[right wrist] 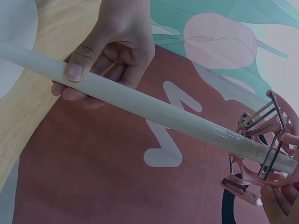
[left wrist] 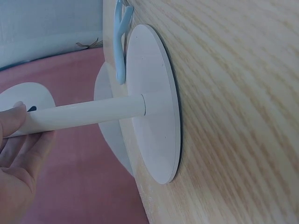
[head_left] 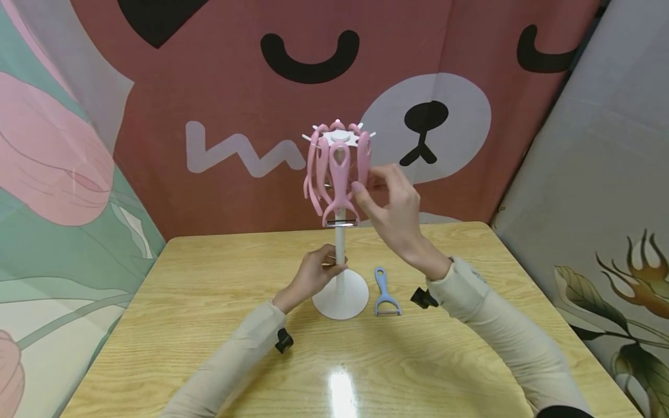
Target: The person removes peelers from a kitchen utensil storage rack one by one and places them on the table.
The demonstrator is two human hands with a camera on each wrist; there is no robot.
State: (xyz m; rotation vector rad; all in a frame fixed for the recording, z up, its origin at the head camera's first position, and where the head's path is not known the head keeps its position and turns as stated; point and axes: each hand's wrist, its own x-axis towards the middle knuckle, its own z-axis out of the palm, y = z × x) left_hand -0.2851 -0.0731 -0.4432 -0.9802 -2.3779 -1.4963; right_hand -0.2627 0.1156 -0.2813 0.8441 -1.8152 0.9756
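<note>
A white stand with an upright pole and a round base is on the table. My left hand grips the pole low down, thumb on one side and fingers behind, as the right wrist view also shows. Several pink peelers hang in a ring from the stand's hooked top. At the right side of this ring, my right hand pinches a pink peeler between thumb and fingers. A light blue peeler lies on the table, right of the base.
The wooden table reaches a reddish cloth with a printed animal face behind it. Patterned cloths hang at the left and right. A small black device is by my right wrist, another by my left.
</note>
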